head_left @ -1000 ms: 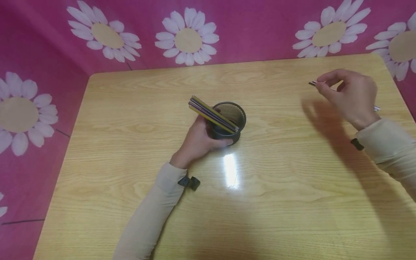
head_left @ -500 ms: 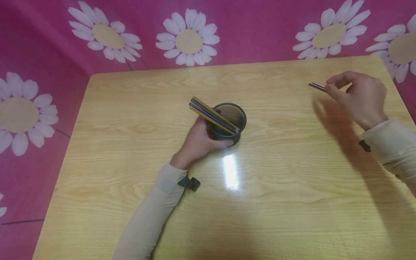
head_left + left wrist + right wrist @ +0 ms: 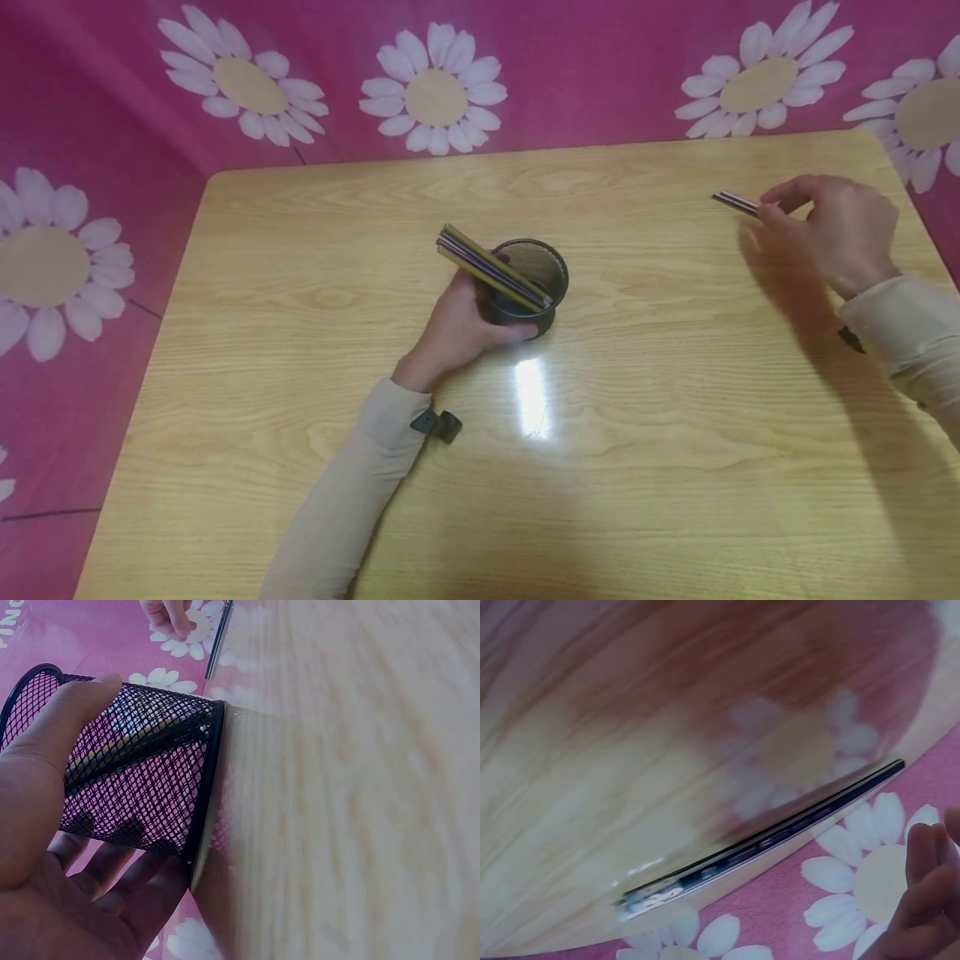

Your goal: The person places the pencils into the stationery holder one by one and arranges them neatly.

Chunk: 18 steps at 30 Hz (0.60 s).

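Note:
My left hand [image 3: 457, 317] grips a black mesh pencil cup [image 3: 534, 254] standing on the table. In the left wrist view, the thumb lies along one side of the cup [image 3: 142, 802] and the fingers are round the other. Several slim yellow, purple and silver pencils [image 3: 491, 268] lean inside it, their upper ends over the left rim. Far right, my right hand [image 3: 843, 233] is bent above a few dark, silver-ended pencils [image 3: 735, 202] lying on the table. In the right wrist view its fingers [image 3: 926, 889] are loosely curled, apart from the pencils [image 3: 772, 836], holding nothing.
The wood-grain table [image 3: 600, 467] has its back edge against a pink cloth [image 3: 585, 75] printed with white daisies, which also hangs at the left. Bright light reflects from the tabletop just in front of the cup.
My right hand has moved to the right and slightly nearer over the lying pencils, uncovering more of their left ends. The pencils, the left hand and the cup stay put.

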Available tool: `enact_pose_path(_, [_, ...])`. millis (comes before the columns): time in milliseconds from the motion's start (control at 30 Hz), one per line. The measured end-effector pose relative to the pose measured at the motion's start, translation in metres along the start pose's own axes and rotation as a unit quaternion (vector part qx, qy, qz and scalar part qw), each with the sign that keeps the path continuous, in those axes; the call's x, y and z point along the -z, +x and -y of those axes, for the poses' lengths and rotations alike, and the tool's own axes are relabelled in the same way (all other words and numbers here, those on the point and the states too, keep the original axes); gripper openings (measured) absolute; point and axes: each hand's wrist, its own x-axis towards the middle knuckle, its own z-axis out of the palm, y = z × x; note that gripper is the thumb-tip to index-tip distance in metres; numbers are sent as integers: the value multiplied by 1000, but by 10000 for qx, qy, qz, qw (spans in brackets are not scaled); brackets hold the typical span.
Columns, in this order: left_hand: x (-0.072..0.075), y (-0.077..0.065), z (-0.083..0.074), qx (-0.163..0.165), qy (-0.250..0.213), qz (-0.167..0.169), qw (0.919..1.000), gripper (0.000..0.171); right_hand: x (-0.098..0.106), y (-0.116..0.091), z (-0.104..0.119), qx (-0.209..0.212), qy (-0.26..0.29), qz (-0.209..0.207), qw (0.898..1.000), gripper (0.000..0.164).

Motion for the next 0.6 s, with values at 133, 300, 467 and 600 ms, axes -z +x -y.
enact_pose_path(133, [0, 0, 0, 5, 6, 16, 10000, 105, -2, 1, -7, 46, -245, 135, 9996, 37])
enact_pose_path(300, [0, -1, 1, -16, -13, 36, 10000, 106, -6, 2, -14, 178, -535, 201, 9982, 36])
enact_pose_path(467, [-1, -1, -3, -15, 5, 16, 10000, 105, -7, 1, -18, 308, -686, 196, 9970, 35])
enact_pose_path(600, [0, -1, -1, -3, -26, 18, 10000, 108, -9, 2, -20, 471, -787, 96, 9957, 30])
